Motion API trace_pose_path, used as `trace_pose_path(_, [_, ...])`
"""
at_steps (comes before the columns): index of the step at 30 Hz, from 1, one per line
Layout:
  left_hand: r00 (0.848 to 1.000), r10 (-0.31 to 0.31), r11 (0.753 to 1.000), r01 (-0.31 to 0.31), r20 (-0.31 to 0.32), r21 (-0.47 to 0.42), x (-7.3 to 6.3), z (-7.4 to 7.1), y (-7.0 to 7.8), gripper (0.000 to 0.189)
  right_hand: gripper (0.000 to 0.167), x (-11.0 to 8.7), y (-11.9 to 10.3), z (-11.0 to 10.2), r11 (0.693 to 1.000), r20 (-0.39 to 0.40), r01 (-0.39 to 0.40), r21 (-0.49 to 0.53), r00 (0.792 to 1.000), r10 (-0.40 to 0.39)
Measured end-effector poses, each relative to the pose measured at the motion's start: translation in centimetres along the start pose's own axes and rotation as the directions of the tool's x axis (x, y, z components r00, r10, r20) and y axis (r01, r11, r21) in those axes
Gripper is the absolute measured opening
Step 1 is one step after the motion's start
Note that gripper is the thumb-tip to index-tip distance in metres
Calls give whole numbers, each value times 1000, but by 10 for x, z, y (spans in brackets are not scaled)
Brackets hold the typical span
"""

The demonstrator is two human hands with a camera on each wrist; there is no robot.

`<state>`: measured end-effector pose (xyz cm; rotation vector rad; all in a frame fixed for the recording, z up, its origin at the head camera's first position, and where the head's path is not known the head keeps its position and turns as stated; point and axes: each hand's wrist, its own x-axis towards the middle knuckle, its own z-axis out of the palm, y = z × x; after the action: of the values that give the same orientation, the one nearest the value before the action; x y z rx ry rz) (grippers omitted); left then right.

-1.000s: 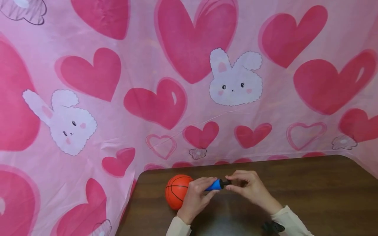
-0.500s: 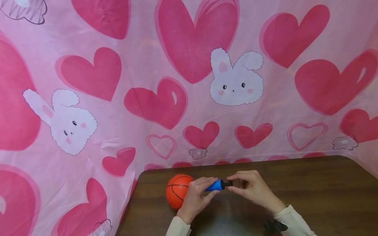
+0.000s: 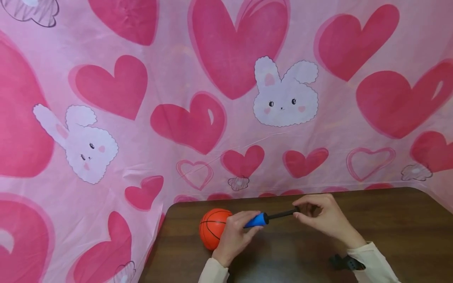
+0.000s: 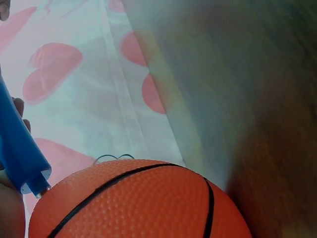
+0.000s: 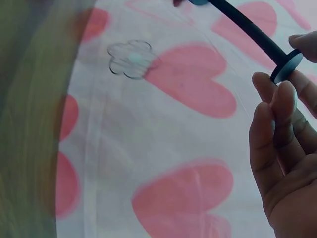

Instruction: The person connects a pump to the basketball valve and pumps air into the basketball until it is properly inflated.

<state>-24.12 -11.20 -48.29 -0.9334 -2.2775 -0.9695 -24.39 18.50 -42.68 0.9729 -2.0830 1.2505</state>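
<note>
A small hand pump (image 3: pixel 258 220) has a blue barrel and a thin black plunger rod (image 3: pixel 281 214), pulled well out on the right. My left hand (image 3: pixel 233 236) grips the barrel beside an orange toy basketball (image 3: pixel 211 228) with black lines. In the left wrist view, the blue nozzle end of the barrel (image 4: pixel 20 144) meets the basketball (image 4: pixel 148 203) through a short metal tip. My right hand (image 3: pixel 327 216) pinches the rod's far end; in the right wrist view, its fingers (image 5: pixel 265 129) are at the flat round handle (image 5: pixel 287 66). Part of the basketball is hidden behind my left hand.
The brown wooden table (image 3: pixel 301 251) lies under both hands, its back edge against a pink cloth (image 3: pixel 170 70) printed with hearts and rabbits. A black strap (image 3: pixel 347 262) shows at my right cuff.
My right hand first pushes the rod slightly leftward or holds it near the barrel, then draws it far out to the right. The left hand and basketball stay nearly in place.
</note>
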Motion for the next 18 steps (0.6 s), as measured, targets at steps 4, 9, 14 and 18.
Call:
trace_pose_path(4, [1000, -5, 1000, 5, -14, 0, 0, -1, 0, 48, 48, 0, 0, -12, 1000, -22, 12, 8, 1000, -12])
trace_pose_path(9, [1000, -9, 1000, 9, -22, -5, 0, -2, 0, 49, 48, 1, -1, -18, 998, -34, 50, 27, 998, -49])
trace_pose_path(14, [1000, -5, 1000, 5, -23, 5, 0, -3, 0, 49, 48, 2, 0, -16, 997, -32, 65, 33, 997, -64])
trace_pose_path(18, [1000, -2, 1000, 2, -30, -1, 1, -4, 0, 49, 48, 2, 2, -10, 996, -23, 65, 60, 998, -64])
